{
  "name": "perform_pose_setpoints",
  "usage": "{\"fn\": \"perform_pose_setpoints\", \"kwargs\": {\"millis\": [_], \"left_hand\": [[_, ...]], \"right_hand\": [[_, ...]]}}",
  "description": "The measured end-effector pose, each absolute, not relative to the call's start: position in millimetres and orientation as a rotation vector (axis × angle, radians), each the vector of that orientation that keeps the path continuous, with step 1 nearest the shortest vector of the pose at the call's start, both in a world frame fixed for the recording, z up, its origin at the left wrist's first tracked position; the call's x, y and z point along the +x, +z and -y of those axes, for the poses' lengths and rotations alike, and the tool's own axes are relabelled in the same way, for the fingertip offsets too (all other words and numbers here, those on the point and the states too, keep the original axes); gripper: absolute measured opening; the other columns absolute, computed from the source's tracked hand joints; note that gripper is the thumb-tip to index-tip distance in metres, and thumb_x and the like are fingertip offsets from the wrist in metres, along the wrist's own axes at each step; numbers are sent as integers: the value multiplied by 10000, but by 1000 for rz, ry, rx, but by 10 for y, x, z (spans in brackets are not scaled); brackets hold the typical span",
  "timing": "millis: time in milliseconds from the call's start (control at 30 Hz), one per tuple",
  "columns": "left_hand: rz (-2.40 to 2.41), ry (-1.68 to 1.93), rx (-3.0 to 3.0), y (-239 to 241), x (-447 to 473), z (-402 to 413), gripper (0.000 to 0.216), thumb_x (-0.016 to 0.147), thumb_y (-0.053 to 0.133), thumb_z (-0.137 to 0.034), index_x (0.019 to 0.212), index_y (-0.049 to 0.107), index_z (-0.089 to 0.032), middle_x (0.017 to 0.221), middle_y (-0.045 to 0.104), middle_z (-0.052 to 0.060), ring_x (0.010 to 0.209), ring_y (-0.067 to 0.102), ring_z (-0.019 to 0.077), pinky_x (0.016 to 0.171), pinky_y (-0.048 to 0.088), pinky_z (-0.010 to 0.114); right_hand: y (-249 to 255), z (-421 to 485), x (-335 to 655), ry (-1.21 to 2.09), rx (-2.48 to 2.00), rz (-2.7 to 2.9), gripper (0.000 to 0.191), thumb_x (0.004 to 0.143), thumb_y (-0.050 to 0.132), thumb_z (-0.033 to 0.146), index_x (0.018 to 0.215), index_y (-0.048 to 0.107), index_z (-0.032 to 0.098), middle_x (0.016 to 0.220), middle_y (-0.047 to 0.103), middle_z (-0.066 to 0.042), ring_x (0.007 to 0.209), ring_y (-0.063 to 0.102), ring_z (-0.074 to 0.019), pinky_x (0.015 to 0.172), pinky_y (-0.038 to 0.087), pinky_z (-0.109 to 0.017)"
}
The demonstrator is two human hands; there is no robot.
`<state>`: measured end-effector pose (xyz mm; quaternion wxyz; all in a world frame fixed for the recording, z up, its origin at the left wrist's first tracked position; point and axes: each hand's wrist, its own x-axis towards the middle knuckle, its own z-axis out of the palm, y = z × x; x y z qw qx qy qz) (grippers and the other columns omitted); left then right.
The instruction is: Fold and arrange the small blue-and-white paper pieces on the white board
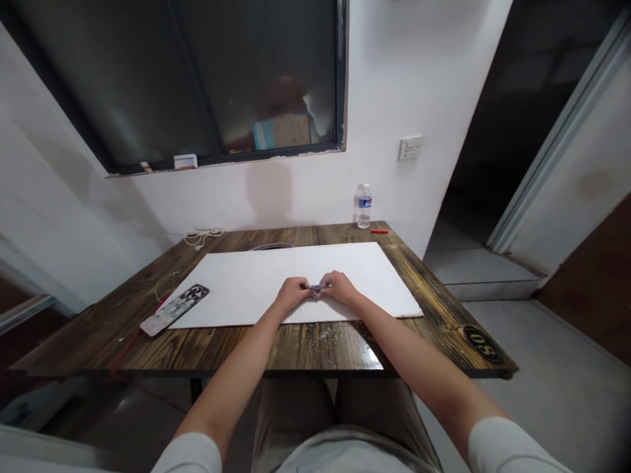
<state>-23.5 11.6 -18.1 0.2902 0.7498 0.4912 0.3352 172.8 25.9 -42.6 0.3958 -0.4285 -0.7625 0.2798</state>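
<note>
Where my left hand [292, 293] and right hand [340, 288] come close: a small blue-grey piece [316, 288], too small for me to name more exactly, at the centre of my clock, with twelve toward the wall.
Left fingers: closed in a pinch on the piece's nine o'clock end.
Right fingers: closed in a pinch on its three o'clock end.
Feel of the piece: I judge it light and fairly stiff; how slippery or fragile it is, I cannot tell.
Best hold: both ends, I'd say, thumb against forefinger, with light pressure, since there is little surface to grip.
White board [246, 276]: under my hands, the piece over its six o'clock part; whether they touch, I cannot tell.
Phone in a patterned case [176, 309]: near nine o'clock, lying across the board's edge.
Pale cord [204, 235]: loosely bunched at ten.
Plastic water bottle [364, 207]: upright at one, close to the wall.
Red pen [379, 231]: between one and two, just beside the bottle.
Round number plaque [483, 344]: between three and four, on the wooden table [305, 345].
Wall socket [410, 148]: farther out at one.
Dark-framed window [197, 79]: farthest, at eleven.
</note>
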Motion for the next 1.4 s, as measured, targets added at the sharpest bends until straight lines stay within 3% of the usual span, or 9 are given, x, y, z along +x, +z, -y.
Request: {"fn": "perform_pose_setpoints", "kwargs": {"millis": [233, 400, 533, 700, 867, 1200, 1400], "left_hand": [[-1304, 1071, 1897, -119, -219, -102, 232, 642, 730, -388, 637, 652, -170, 626, 641, -10, 619, 555, 145, 606, 413, 253], [-1184, 1091, 1704, -103, -215, -125, 425, 589, 784, -546, 686, 634, -160, 625, 650, 18, 595, 577, 153, 583, 432, 262], [-1068, 1087, 1635, -105, -222, -117, 498, 576, 808, -577, 780, 660, -146, 656, 662, 39, 608, 591, 155, 585, 441, 259], [-939, 1056, 1602, -103, -221, -103, 680, 523, 845, -582, 1006, 706, -125, 743, 670, 43, 610, 564, 131, 589, 429, 248], [-867, 1045, 1657, -81, -214, -83, 577, 559, 849, -548, 941, 741, -129, 799, 687, 57, 667, 574, 140, 638, 445, 253], [-877, 1137, 1677, -80, -189, -55, 574, 649, 804, -533, 1051, 707, -136, 1037, 725, 135, 982, 665, 265, 895, 504, 375], [-957, 1261, 1855, -89, -173, -52, 490, 714, 764, -490, 1059, 714, -144, 1093, 721, 126, 1017, 673, 256, 928, 520, 385]], "right_hand": [[-389, -241, 1704, 743, -1016, 1827, 148, 598, 809, 266, 729, 755, 223, 712, 703, 1, 705, 591, -166, 673, 407, -264], [-383, -235, 1639, 1079, -878, 1501, 342, 612, 783, 380, 885, 728, 182, 682, 698, -7, 629, 593, -153, 645, 438, -278], [-331, -207, 1635, 1215, -802, 1373, 318, 573, 809, 434, 710, 703, 167, 622, 670, -9, 601, 578, -140, 628, 444, -276], [-318, -162, 1634, 1294, -788, 1413, 352, 550, 836, 459, 654, 688, 157, 603, 665, -10, 589, 577, -136, 631, 441, -277], [-322, -148, 1617, 1333, -762, 1398, 377, 542, 846, 461, 612, 626, 163, 603, 659, -8, 572, 573, -128, 606, 426, -264], [-281, -95, 1524, 1321, -790, 1172, 431, 527, 857, 465, 647, 548, 189, 564, 644, 5, 578, 619, -151, 609, 470, -278], [-286, -70, 1449, 1441, -806, 1010, 509, 458, 891, 494, 689, 562, 182, 581, 673, -23, 568, 663, -177, 588, 495, -281]]}}
